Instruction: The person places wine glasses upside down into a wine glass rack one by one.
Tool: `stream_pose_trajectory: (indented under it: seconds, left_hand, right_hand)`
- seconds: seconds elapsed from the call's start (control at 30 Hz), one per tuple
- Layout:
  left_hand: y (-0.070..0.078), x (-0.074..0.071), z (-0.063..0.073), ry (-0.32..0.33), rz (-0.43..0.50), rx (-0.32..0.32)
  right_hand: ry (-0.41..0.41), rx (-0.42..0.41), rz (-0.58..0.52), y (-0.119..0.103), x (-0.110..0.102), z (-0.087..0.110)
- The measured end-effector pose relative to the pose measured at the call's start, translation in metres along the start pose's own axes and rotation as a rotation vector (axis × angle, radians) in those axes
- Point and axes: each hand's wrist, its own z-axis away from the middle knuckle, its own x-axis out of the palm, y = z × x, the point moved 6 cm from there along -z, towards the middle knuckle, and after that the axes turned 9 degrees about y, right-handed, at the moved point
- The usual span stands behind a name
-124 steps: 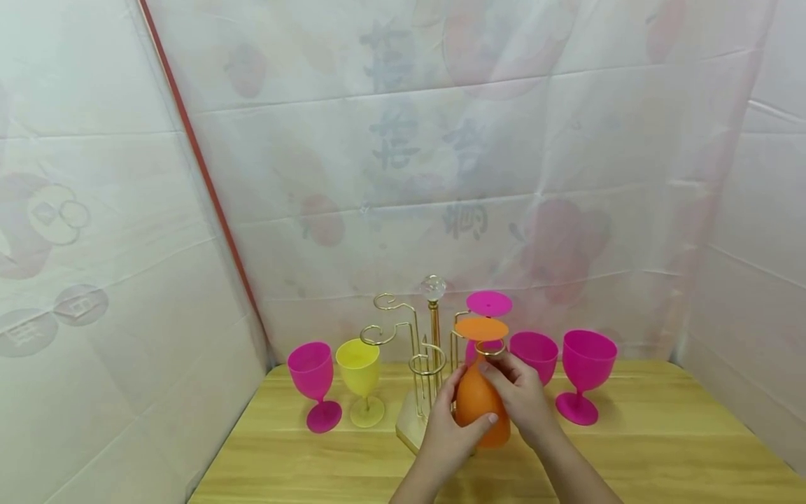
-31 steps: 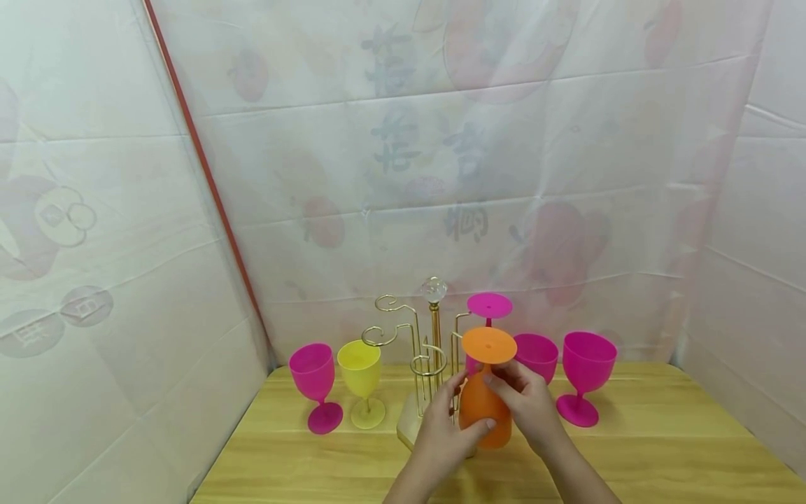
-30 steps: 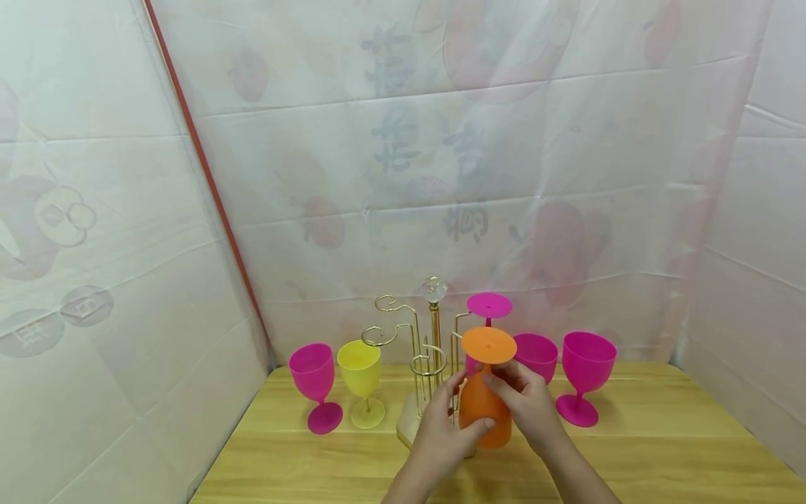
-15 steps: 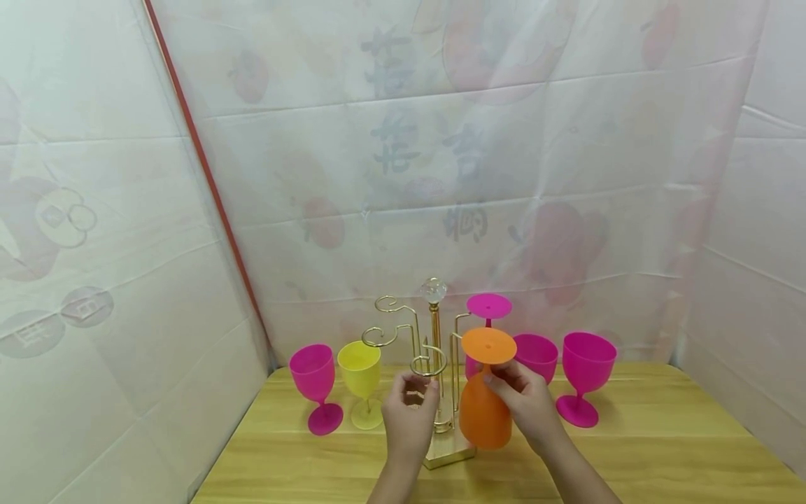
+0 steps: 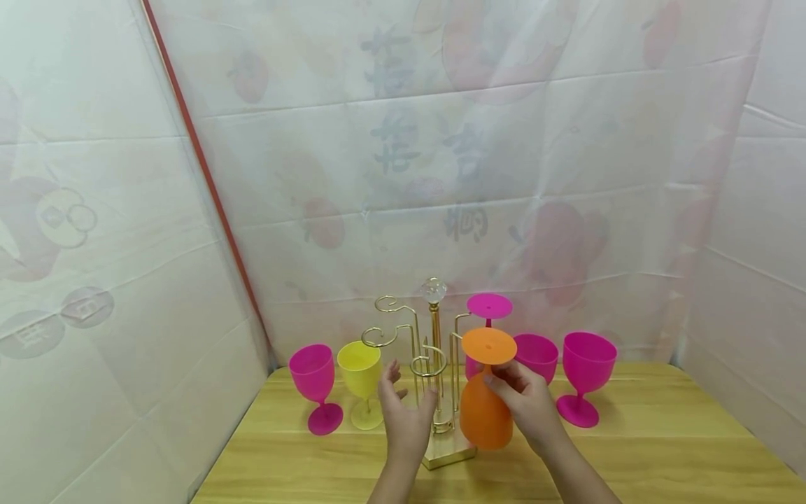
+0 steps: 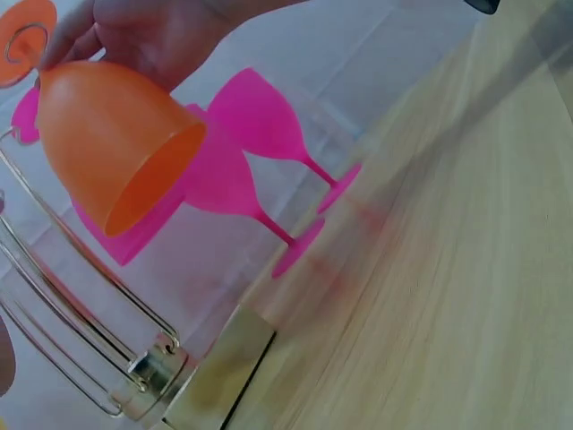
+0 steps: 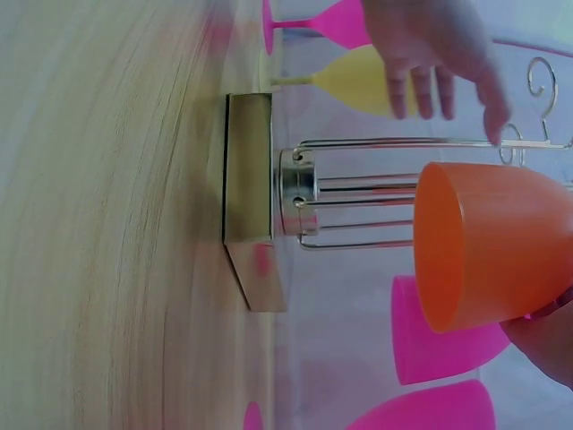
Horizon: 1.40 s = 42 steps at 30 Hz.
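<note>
An orange plastic goblet point(image 5: 486, 413) is upside down at the right front of a gold wire glass rack point(image 5: 448, 448). My right hand point(image 5: 530, 406) pinches its stem just under the upturned foot. In the left wrist view a wire spiral point(image 6: 27, 40) of the rack overlaps the stem by the orange foot. My left hand point(image 5: 406, 420) is off the goblet, at the rack's left front, below a bare ring point(image 5: 428, 371). Its fingers are spread and hold nothing, also in the right wrist view. Behind the orange goblet a magenta goblet point(image 5: 489, 306) is upside down on the rack.
Upright at the left stand a magenta goblet point(image 5: 313, 374) and a yellow goblet point(image 5: 359, 371). Two more magenta goblets stand at the right, one point(image 5: 588, 360) farther out, the other point(image 5: 536, 353) partly behind my right hand. Two bare spiral rings point(image 5: 379, 337) jut from the rack's left side.
Earlier both hands held the orange goblet as its foot tipped level. My left hand has since let go, moved left and spread its fingers. My right hand stays on the stem.
</note>
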Motion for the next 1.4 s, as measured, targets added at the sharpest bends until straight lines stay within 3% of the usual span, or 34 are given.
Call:
stream_pose_trajectory:
  seconds: [0.23, 0.33, 0.43, 0.7, 1.03, 1.4]
  left_hand:
    - [-0.023, 0.012, 0.0, -0.262, -0.032, -0.162]
    - [-0.026, 0.014, 0.001, -0.382, -0.032, -0.179]
    - [-0.028, 0.015, 0.001, -0.451, -0.025, -0.184]
    - [-0.036, 0.011, -0.002, -0.464, -0.023, -0.213]
    - [-0.045, 0.006, -0.008, -0.491, -0.018, -0.237]
    - [-0.051, 0.002, -0.011, -0.495, 0.012, -0.29]
  right_hand:
    - [0.005, -0.006, 0.007, -0.001, 0.0, 0.0]
    - [0.002, -0.015, 0.002, -0.001, 0.0, 0.0]
    - [0.004, -0.014, 0.005, -0.001, 0.0, 0.0]
    - [0.006, 0.028, 0.014, 0.001, -0.001, 0.001]
    - [-0.004, -0.012, -0.005, -0.001, -0.001, 0.001]
    - [-0.004, 0.023, 0.002, 0.002, -0.002, 0.002]
